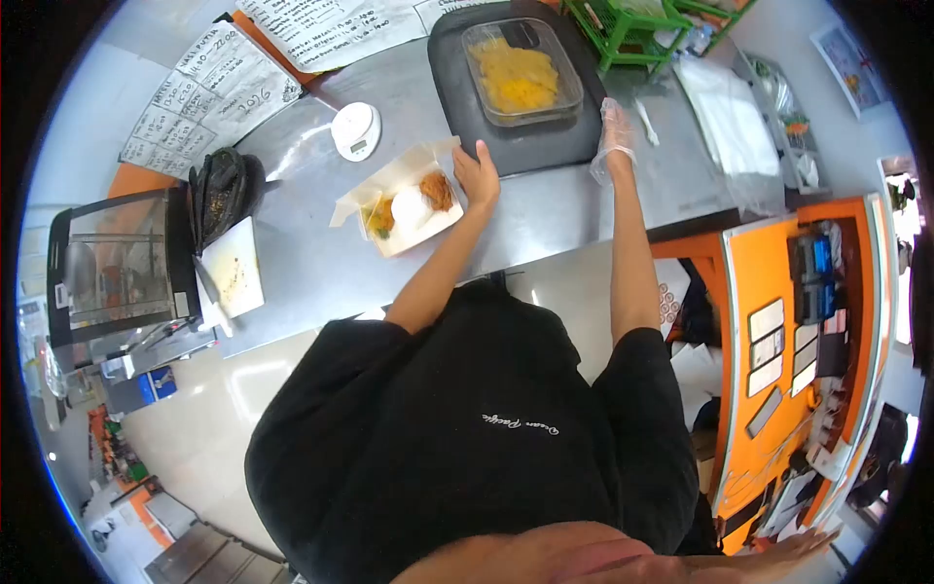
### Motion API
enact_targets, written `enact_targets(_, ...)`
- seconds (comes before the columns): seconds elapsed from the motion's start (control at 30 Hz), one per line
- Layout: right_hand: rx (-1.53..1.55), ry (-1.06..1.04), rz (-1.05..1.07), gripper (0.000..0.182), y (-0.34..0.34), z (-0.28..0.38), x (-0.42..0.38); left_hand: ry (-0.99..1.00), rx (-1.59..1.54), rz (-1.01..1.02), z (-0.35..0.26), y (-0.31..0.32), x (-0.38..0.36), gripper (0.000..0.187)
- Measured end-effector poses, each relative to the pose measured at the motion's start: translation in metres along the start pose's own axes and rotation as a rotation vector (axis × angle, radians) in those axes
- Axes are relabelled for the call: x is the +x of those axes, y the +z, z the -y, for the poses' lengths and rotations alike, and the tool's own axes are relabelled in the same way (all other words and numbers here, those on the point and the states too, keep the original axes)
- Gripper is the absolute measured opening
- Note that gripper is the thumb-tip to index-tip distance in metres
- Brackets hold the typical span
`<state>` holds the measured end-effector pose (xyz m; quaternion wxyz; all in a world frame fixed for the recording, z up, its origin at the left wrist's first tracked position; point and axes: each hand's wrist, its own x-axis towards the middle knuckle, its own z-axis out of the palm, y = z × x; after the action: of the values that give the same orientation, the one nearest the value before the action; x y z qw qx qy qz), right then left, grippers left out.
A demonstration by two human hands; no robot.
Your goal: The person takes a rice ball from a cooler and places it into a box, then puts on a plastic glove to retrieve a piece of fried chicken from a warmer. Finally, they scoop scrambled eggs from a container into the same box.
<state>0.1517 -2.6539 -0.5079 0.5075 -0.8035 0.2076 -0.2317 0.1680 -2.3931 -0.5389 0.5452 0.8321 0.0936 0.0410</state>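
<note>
A white box [404, 206] of food is seen lying open on the steel table [545, 219], just beside the left hand [478, 175]. That hand is laid loosely open, fingers up against the near edge of a dark tray [516, 146], with nothing gripped. The right hand [613, 136], gloved in clear plastic, is rested flat and open at the tray's right edge, also empty. A clear tub [520, 70] of yellow food is carried on the tray. A white scale [353, 129] is set near the table's far edge. A glass cabinet [117, 268] is placed at the left end. Bare steel is left along the near edge.
</note>
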Motion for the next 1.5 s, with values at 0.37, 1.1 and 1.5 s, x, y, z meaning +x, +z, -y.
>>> enact_targets(0.37, 0.171, -0.101, -0.122, 0.063, -0.015, -0.022, 0.008, -0.420, -0.476, 0.033, -0.058, -0.030, -0.032, 0.080)
enact_targets(1.1, 0.715, 0.105, 0.017, 0.077, -0.062, 0.068, 0.076, 0.441, -0.223, -0.118, -0.156, -0.060, -0.049, 0.070)
enact_targets(1.5, 0.537, -0.223, -0.186, 0.052, -0.049, 0.200, 0.114, 0.722, 0.732, -0.495, -0.259, -0.127, 0.129, 0.046)
